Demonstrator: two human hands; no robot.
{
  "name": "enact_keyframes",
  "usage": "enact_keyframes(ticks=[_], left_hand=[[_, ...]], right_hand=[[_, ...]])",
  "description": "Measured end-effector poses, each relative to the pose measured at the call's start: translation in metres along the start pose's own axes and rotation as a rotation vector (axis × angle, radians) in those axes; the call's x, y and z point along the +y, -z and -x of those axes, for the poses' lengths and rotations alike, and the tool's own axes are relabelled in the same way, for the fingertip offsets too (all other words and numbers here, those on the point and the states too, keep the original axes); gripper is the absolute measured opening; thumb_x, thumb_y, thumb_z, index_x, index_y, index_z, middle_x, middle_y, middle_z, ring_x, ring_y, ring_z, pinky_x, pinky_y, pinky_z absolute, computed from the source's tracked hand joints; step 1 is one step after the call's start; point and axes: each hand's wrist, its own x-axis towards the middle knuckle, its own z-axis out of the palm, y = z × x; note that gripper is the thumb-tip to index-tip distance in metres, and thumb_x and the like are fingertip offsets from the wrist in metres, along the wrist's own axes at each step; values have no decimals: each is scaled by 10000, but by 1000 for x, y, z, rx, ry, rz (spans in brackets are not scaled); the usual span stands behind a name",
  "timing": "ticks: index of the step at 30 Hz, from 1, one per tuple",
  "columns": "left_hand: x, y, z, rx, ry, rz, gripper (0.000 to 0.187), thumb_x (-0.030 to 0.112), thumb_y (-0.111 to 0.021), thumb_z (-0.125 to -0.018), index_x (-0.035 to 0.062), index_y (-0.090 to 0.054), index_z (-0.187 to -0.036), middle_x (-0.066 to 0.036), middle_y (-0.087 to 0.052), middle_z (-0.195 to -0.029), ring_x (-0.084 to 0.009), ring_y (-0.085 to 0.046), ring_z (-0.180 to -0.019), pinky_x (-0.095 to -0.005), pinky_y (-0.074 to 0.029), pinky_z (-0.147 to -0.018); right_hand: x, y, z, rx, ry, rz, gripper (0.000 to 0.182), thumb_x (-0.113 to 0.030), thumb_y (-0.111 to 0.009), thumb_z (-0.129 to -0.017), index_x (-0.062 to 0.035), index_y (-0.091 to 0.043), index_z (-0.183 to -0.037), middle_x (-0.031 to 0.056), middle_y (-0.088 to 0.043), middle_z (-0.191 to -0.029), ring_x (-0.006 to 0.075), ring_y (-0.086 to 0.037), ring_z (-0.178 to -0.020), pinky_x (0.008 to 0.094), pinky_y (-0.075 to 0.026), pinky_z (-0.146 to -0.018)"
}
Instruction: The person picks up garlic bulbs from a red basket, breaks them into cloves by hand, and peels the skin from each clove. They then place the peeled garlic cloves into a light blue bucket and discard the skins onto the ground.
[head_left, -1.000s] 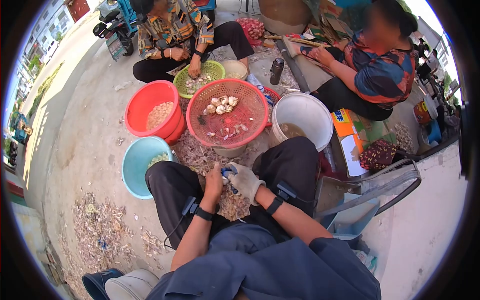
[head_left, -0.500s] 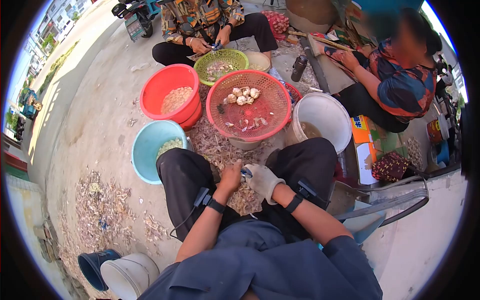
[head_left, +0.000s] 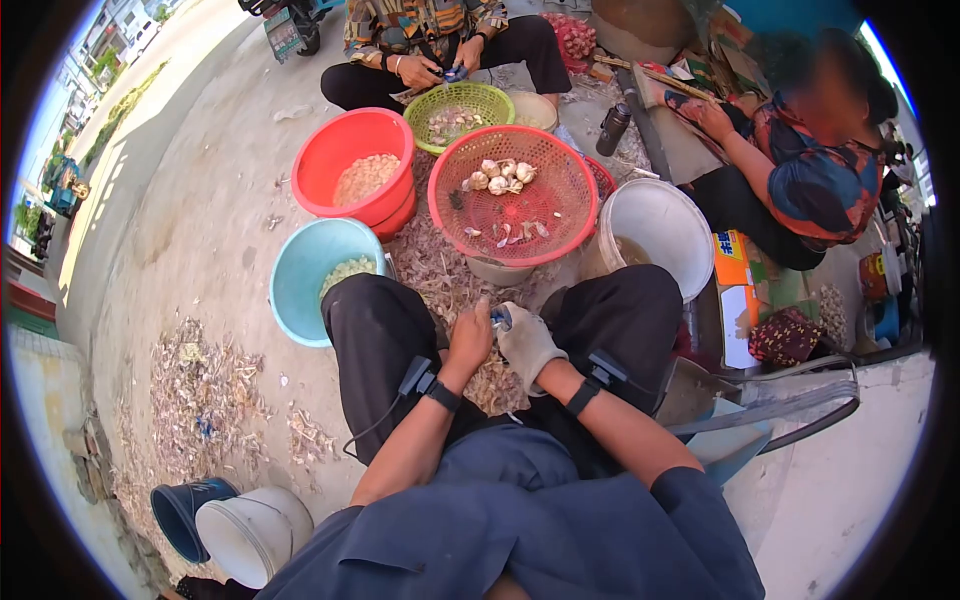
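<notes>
My left hand [head_left: 471, 338], bare, is closed in front of my lap, its fingers pressed together close to the other hand. Beside it my right hand [head_left: 528, 347], in a pale work glove, is closed too. A small blue thing [head_left: 501, 316] shows between the two hands; its kind and whatever else they hold are too small to tell. Below them lies a heap of garlic skins [head_left: 494, 388] between my legs. In front of my knees a red colander [head_left: 515, 240] holds several garlic bulbs [head_left: 500, 176] and a few loose cloves.
To the left stand a red tub [head_left: 312, 165] and a light-blue tub [head_left: 290, 285], both with peeled cloves. A white bucket [head_left: 690, 215] is at the right. Ahead, a person [head_left: 430, 40] works over a green basket [head_left: 412, 118]; another person [head_left: 815, 180] sits at the right.
The view has shifted a little, so the tubs and colander sit slightly further right and higher. My hands stay together, slightly raised.
</notes>
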Motion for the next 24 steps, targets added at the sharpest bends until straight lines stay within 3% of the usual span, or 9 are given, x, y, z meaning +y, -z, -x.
enact_keyframes(ticks=[4,6,7,8,10,11,14,18,24], left_hand=[[16,6,6,-44,-45,33,639,415,-367,-1101,-103,-599,-808,-351,-602,-774,-535,-586,-765,-554,-442,-702],[15,5,4,51,-101,160,632,410,-369,-1106,-100,-566,-791,-306,-545,-694,-450,-541,-659,-533,-423,-663],[14,5,2,52,-96,162,632,410,-369,-1106,-100,-566,-791,-306,-545,-694,-450,-541,-659,-533,-423,-663],[13,5,0,37,-2,296,626,419,-373,-1107,-78,-573,-784,-236,-545,-686,-364,-527,-655,-494,-425,-657],[11,6,-4,5,179,562,616,437,-381,-1108,-35,-587,-769,-97,-544,-670,-192,-499,-649,-415,-429,-644],[8,5,-5,2,208,575,615,455,-389,-1102,-10,-604,-763,-47,-578,-714,-165,-507,-672,-382,-430,-655],[-3,2,-10,-1,234,605,628,476,-399,-1094,-21,-610,-773,-66,-581,-718,-169,-508,-678,-374,-435,-661],[-8,-1,-9,16,212,566,629,503,-416,-1083,-18,-632,-806,-67,-591,-733,-165,-521,-684,-359,-444,-666],[25,20,0,-15,255,787,608,541,-414,-1070,29,-669,-861,-47,-610,-746,-149,-564,-650,-315,-449,-613]], right_hand=[[17,-3,-10,55,-117,-79,148,-125,-609,-923,-11,-623,-1015,242,-690,-994,432,-674,-955,501,-538,-827],[49,-12,-21,75,192,-272,209,-143,-592,-939,-11,-649,-1092,168,-696,-843,328,-682,-777,426,-550,-724],[43,-8,-20,-35,-51,-535,146,-94,-573,-966,-16,-680,-1027,151,-714,-980,286,-696,-834,410,-568,-754],[31,0,-17,-41,-51,-533,146,-94,-573,-966,-16,-680,-1027,151,-714,-980,286,-696,-834,410,-568,-754],[8,17,-11,-143,-169,-1002,193,-103,-578,-973,-9,-680,-1108,70,-699,-980,156,-670,-825,334,-565,-698],[0,21,-8,-133,-136,-1012,213,-107,-572,-981,-8,-673,-1140,22,-674,-964,80,-624,-804,276,-549,-660],[-3,24,-4,-122,21,-871,212,-118,-593,-1001,-20,-653,-1179,17,-653,-943,80,-597,-705,260,-542,-603],[-1,28,-5,-237,-84,-896,215,-126,-630,-993,-31,-648,-1185,26,-665,-953,97,-615,-687,282,-553,-591],[1,29,-2,-341,-258,-1506,280,-202,-683,-982,-40,-632,-1204,53,-678,-942,139,-660,-706,309,-583,-617]])
